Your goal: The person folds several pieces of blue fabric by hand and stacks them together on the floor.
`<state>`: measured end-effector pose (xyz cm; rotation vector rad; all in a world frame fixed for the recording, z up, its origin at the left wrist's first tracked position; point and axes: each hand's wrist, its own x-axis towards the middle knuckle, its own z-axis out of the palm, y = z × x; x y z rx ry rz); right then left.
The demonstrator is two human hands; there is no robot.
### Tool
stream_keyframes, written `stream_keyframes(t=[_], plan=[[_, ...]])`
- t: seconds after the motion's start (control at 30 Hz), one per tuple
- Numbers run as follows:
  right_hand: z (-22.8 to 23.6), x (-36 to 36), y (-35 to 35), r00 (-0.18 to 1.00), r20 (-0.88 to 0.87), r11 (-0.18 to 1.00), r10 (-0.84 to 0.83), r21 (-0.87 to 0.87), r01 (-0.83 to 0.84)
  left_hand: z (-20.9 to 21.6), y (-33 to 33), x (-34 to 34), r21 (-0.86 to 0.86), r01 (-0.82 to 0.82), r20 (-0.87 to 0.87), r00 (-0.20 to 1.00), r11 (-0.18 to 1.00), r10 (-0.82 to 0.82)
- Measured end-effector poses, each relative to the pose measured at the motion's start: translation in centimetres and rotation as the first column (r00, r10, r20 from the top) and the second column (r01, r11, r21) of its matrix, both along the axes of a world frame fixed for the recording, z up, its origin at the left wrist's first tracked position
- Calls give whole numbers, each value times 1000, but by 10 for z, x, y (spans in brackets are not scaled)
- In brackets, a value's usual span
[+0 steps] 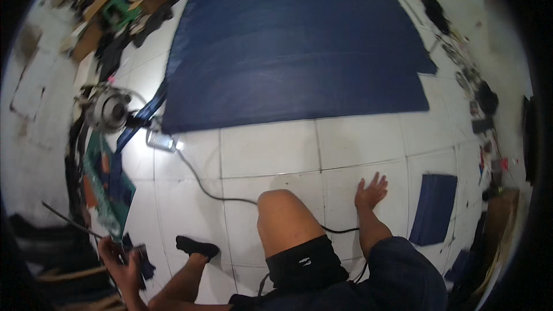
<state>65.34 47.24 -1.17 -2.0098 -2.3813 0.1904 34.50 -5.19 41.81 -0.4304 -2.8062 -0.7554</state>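
My left hand (122, 268) is at the lower left, its fingers closed on one end of a thin dark rod (72, 220) that points up and to the left. The rod's exact kind does not show. My right hand (371, 192) lies with fingers spread on the white tiled floor (363, 144) and holds nothing. Ahead of both hands, a large dark blue sheet of cloth (299, 52) is spread flat, with a notch at its right edge. A smaller folded dark blue piece of cloth (434, 209) sits to the right of my right hand.
A round-topped metal machine (112, 109) stands by the sheet's near left corner. Its black cable (199, 183) runs under my bent leg (288, 222). Green scraps (118, 196) lie near my left hand. Boxes (103, 0) and clutter line the left wall; loose items line the right.
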Motion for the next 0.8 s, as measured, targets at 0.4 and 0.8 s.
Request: stream_keyframes(t=[0.4, 0.8], plan=[[131, -111, 33, 709, -648, 808, 276, -243, -536, -123, 109, -104, 221, 724, 369, 558, 654, -743], [214, -307, -108, 401, -894, -77, 200, -422, -903, -231, 213, -143, 419, 908, 535, -236, 12, -811]])
